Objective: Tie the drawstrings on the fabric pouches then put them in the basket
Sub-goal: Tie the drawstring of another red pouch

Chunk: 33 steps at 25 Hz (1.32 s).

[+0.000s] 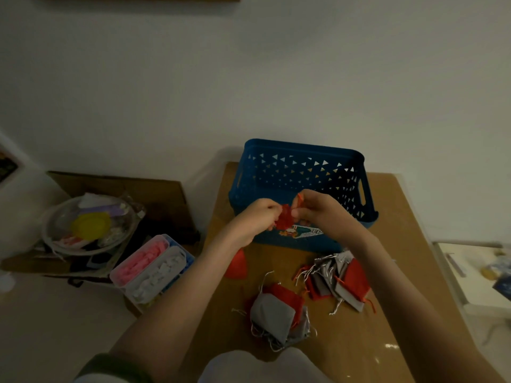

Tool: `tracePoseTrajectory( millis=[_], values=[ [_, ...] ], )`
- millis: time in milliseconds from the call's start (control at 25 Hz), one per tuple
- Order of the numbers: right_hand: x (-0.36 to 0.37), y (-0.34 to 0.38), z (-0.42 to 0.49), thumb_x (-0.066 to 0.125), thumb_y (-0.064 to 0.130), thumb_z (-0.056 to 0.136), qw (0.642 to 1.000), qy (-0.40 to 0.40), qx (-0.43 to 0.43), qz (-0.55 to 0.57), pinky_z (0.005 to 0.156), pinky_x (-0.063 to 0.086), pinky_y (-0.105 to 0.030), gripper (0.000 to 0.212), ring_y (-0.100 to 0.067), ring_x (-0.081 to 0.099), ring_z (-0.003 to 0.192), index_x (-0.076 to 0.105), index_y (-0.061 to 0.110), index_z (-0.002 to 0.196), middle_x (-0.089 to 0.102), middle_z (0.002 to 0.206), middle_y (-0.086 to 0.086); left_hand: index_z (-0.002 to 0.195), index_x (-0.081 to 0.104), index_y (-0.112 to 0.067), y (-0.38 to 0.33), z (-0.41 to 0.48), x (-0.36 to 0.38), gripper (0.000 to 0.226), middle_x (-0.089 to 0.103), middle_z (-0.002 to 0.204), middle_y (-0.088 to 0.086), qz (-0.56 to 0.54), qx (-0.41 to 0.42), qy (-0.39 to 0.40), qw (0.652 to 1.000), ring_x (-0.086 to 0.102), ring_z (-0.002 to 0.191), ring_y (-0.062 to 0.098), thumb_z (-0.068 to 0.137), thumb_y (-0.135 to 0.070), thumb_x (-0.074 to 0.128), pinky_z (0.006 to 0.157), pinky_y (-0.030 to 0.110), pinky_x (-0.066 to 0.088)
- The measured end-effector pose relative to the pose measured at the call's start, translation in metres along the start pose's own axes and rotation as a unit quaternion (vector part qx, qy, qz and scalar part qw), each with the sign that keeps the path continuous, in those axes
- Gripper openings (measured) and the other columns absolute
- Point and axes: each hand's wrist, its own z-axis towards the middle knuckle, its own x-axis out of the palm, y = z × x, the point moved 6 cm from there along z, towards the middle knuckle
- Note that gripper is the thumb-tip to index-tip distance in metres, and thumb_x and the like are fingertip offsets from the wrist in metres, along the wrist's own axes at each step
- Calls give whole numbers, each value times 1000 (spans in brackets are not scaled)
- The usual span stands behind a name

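Our left hand (260, 214) and right hand (318, 208) both pinch a red pouch (284, 221) just before the blue basket (301, 149), whose floor we cannot see; other pouches (273, 310) lie heaped on the table (392, 217)

Blue basket (298, 172) open-topped behind; 2 pouch heaps (279, 313) crowd the near table (401, 217).

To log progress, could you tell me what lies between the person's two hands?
A red pouch, pinched by left hand and right hand, shown in the head view.
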Motion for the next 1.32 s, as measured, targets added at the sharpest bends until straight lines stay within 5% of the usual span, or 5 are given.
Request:
tracePoseTrajectory(
  millis=[400, 560, 680, 1160, 1320],
  values=[
    [4, 13, 20, 73, 13, 79, 997, 13, -68, -28, 97, 39, -35, 15, -20, 45, 105, 66, 25, 73, 45, 97, 5, 80, 57, -16, -13, -4, -1, 22, 57, 69, -2, 5, 64, 7, 998, 48, 55, 8, 98, -18, 44, 57, 22, 41],
    [4, 10, 23, 68, 8, 83, 998, 2, -59, 32, 77, 48, -27, 12, -10, 55, 83, 62, 16, 77, 51, 91, -1, 84, 59, -5, -13, -9, 10, 11, 55, 70, 2, -73, 62, 121, 988, 50, 58, 9, 92, -4, 52, 58, 21, 43],
    [10, 7, 21, 60, 9, 90, 995, 12, -28, 96, 54, 47, -24, 7, -15, 56, 57, 55, 10, 85, 56, 69, -9, 90, 64, -3, -12, -7, 8, 23, 54, 67, 1, -47, 80, 76, 993, 49, 53, 5, 97, -21, 52, 54, 14, 42],
    [-2, -4, 10, 61, 16, 91, 990, -142, -22, -12, 67, 46, -29, 14, -14, 55, 69, 57, 15, 78, 60, 73, -3, 83, 57, -12, 6, 4, -1, 34, 51, 64, -1, -69, -44, -62, 995, 38, 45, 8, 103, -30, 35, 44, 20, 30],
    [18, -10, 11, 63, 15, 90, 991, -46, 10, 125, 79, 53, -27, 12, -12, 62, 85, 55, 16, 99, 62, 91, -3, 89, 52, -6, 5, 1, 0, 25, 42, 61, 0, -220, -20, -8, 975, 29, 37, 2, 102, -25, 42, 37, 16, 23]
  ],
)
